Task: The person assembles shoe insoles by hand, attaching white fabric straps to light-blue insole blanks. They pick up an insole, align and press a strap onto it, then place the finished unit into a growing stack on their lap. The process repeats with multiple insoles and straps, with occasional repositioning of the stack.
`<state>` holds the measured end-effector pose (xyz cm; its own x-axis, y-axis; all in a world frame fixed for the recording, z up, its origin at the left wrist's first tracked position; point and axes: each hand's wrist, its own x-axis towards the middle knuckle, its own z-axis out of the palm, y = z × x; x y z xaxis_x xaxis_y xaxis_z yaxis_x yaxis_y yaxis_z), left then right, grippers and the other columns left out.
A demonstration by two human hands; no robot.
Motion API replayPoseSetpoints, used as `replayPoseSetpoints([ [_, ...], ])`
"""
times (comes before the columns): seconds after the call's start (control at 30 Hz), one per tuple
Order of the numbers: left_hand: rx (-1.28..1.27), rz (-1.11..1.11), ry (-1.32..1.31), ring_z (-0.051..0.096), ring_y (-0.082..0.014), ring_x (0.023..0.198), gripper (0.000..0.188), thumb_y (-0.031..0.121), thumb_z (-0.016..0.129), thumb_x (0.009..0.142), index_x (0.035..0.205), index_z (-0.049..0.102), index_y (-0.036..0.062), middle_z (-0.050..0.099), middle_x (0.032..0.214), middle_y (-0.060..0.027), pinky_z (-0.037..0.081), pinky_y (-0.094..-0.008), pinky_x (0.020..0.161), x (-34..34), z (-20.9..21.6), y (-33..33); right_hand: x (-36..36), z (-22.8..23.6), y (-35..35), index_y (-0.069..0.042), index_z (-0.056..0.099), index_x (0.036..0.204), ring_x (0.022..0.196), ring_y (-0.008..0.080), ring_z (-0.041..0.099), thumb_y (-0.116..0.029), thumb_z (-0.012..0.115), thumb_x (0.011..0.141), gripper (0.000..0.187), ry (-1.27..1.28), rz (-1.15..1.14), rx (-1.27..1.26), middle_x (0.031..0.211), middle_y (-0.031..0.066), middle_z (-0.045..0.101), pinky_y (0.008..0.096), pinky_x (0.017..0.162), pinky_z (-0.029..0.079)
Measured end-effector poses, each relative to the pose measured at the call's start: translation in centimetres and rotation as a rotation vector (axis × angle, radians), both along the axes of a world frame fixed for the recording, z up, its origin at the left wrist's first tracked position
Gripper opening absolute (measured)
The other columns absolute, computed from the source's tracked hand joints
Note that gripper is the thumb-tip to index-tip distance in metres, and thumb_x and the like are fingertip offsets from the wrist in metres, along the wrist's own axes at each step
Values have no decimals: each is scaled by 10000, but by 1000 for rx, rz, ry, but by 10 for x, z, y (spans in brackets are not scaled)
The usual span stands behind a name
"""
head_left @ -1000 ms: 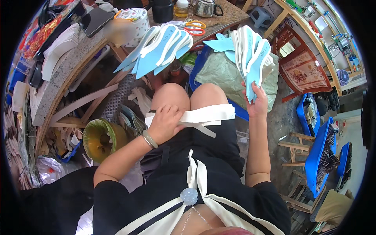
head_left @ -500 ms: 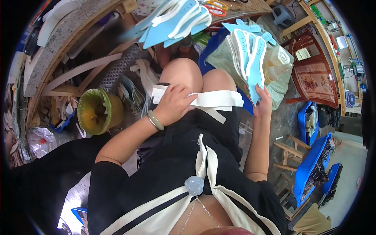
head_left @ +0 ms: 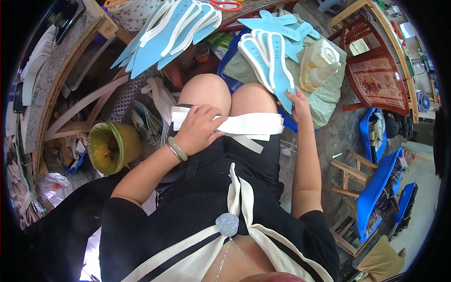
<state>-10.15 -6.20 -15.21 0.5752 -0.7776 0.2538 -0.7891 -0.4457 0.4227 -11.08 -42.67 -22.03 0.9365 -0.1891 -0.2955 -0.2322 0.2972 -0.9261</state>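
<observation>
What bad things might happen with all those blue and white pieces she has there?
1. The white strips lie across the lap under only the left hand; if it lifts, they might slide off the knees.
2. The right hand pulls at one piece of the light blue stack, so the fanned pieces beside it could tumble off the green cloth.
3. The bottle lying by that stack might get knocked.

**Matt strips, smooth soles**

The white strips [head_left: 235,126] on the lap looked like matt, stiff paper or card (hard to tell which). The light blue insoles [head_left: 270,61] seemed smooth and matt. The bangle [head_left: 177,148] was glossy; the chair [head_left: 376,80] was polished wood.
</observation>
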Motion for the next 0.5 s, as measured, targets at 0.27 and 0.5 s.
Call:
replayPoseSetpoints([
  [0.27, -287, 214, 89, 560, -303, 1024, 399, 161, 757, 723, 1087, 627, 64, 594, 1090, -109, 436, -402, 902, 30, 16, 19, -12, 14, -21, -9, 481, 1311, 827, 192, 650, -203, 629, 895, 482, 258, -63, -609, 1007, 95, 666, 334, 664, 529],
  [0.5, -262, 533, -305, 557, -321, 1013, 397, 183, 725, 759, 1108, 613, 29, 591, 1091, -124, 447, -405, 875, 122, 73, 44, 24, 119, 53, -21, 621, 1151, 807, 174, 661, -218, 659, 866, 348, -82, -118, -1294, 857, 125, 696, 293, 698, 504],
])
